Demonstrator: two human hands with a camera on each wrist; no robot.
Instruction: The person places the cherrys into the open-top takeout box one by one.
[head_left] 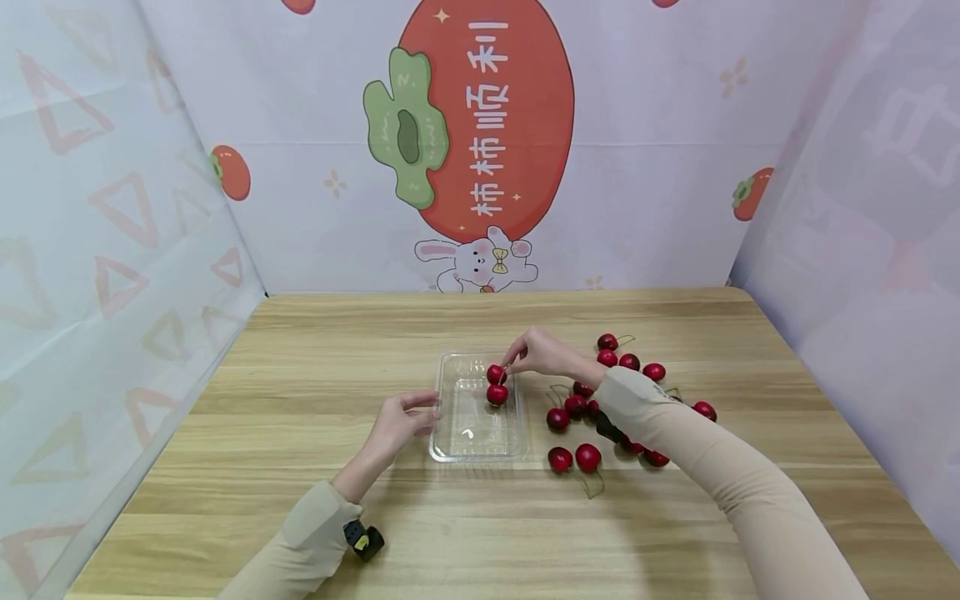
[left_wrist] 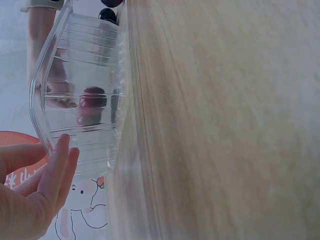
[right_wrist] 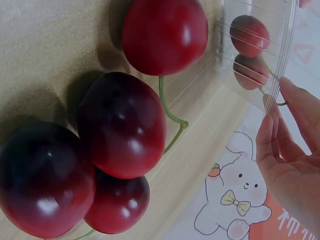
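head view shows a person's two hands above a wooden table (head_left: 247,417), with a clear plastic container (head_left: 472,437) standing between them. the right hand (head_left: 546,354) is at the right rim of the container, toward its far corner, and its grip is narrow: thumb and finger pinch the green stems (right_wrist: 269,68) of two red cherries (head_left: 497,395). these two cherries are inside the walls of the container, in its far right part, one just beside the other; whether they touch its floor, i cannot tell. the left hand (head_left: 397,423) is at the opposite side, its grip rather wide, the fingers almost straight, with the fingertips touching the container at its left edge. to the right of the container lie many loose cherries (head_left: 588,457), some with a stem, and the right sleeve (head_left: 675,425) passes in front of several. in the right wrist view, four of these appear large and dark red. behind the table hangs a white cloth (head_left: 645,183), printed with a big orange fruit (head_left: 517,125) and a white rabbit (head_left: 472,262).
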